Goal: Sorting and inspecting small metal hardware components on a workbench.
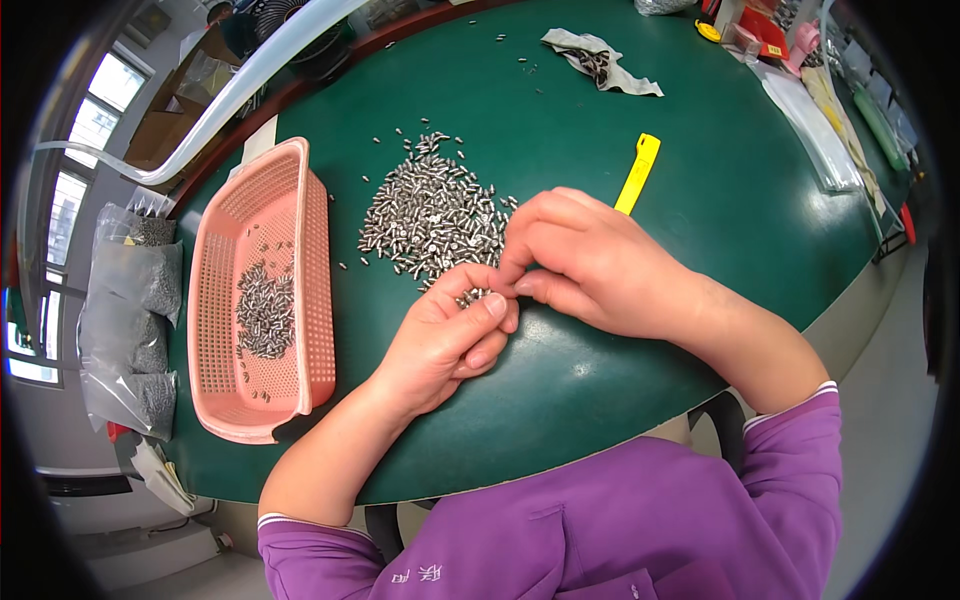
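A loose heap of small silver bullet-shaped metal pieces lies on the green tabletop in front of my hands. My left hand is closed at the heap's near edge, its fingers curled around a few of these pieces, which show between thumb and forefinger. Against its fingertips, my right hand is closed in a pinch. Whatever those pinching fingers hold is hidden. To the left stands a pink plastic basket with more of the metal pieces on its bottom.
A yellow flat-handled tool lies beyond my right hand. Farther back, a crumpled white wrapper holds dark pieces. Clear bags of small parts stand left of the basket. Plastic sheets lie at the right edge, and a pale curved tube crosses upper left.
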Available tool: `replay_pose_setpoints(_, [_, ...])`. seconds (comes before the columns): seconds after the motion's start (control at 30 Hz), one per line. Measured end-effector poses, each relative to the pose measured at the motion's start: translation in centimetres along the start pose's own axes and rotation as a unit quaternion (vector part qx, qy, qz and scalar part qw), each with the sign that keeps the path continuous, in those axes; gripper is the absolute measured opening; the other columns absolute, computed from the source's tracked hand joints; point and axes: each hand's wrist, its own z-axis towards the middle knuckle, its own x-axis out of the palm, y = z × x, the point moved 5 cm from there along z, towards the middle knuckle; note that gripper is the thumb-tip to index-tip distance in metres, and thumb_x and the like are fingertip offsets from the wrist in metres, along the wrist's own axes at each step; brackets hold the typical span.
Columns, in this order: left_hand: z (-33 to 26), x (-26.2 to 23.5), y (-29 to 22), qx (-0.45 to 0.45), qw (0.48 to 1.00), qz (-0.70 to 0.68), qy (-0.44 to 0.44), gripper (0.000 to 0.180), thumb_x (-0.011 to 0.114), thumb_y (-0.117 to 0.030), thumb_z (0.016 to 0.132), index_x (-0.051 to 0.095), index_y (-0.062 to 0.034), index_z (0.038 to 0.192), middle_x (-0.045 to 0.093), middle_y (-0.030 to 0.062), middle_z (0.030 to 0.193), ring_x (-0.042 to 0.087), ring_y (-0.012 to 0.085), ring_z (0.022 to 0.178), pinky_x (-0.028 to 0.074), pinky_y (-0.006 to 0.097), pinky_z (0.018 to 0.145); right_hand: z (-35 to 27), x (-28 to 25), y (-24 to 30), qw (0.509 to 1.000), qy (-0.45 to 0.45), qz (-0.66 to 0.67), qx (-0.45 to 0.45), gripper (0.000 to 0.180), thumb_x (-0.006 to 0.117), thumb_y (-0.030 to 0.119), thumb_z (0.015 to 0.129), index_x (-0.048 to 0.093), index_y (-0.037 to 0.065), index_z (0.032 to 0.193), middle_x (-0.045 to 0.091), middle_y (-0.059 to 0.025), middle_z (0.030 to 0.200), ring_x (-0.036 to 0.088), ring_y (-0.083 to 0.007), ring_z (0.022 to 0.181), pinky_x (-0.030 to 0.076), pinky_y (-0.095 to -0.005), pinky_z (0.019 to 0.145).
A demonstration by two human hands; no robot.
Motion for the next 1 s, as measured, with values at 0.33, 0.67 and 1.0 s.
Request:
replay_pose_setpoints(0.33, [0.0, 0.0, 0.2, -0.006, 1.0, 0.024, -0.019, 0.01, 0.053, -0.012, 0.097, 0.052, -0.009, 0.106, 0.055, 0.0042, 0.082, 0.037, 0.0035, 0.052, 0.028, 0.017, 0.045, -0.4, 0.4, -0.5, 0.996, -0.019, 0.081, 0.018, 0.013, 0.07, 0.007, 0.077, 0.067, 0.009, 0.09, 0.06, -0.0049, 0.088, 0.059, -0.0241, 0.086, 0.048, -0.0355, 0.076])
replay_pose_setpoints(0.67, [0.0, -0.1, 0.0, 0.004, 1.0, 0.004, 0.001, 0.018, 0.044, -0.02, 0.1, 0.054, -0.0046, 0.102, 0.056, 0.007, 0.083, 0.037, 0.005, 0.051, 0.026, 0.018, 0.041, -1.0, 0.8, -2.2, 0.995, 0.037, -0.055, 0.075, 0.012, 0.07, 0.01, 0.075, 0.066, 0.01, 0.086, 0.056, -0.0032, 0.088, 0.056, -0.0229, 0.088, 0.048, -0.0353, 0.074])
replay_pose_setpoints(1.0, [-0.1, -0.2, -0.4, 0.008, 1.0, 0.008, -0.007, 0.021, 0.042, -0.022, 0.101, 0.054, -0.0042, 0.103, 0.055, 0.0075, 0.083, 0.038, 0.0055, 0.051, 0.026, 0.018, 0.041, -1.1, 1.0, -1.7, 0.992, 0.055, -0.071, 0.09, 0.008, 0.068, 0.01, 0.077, 0.062, 0.008, 0.083, 0.055, -0.0049, 0.087, 0.056, -0.0253, 0.087, 0.047, -0.0367, 0.076])
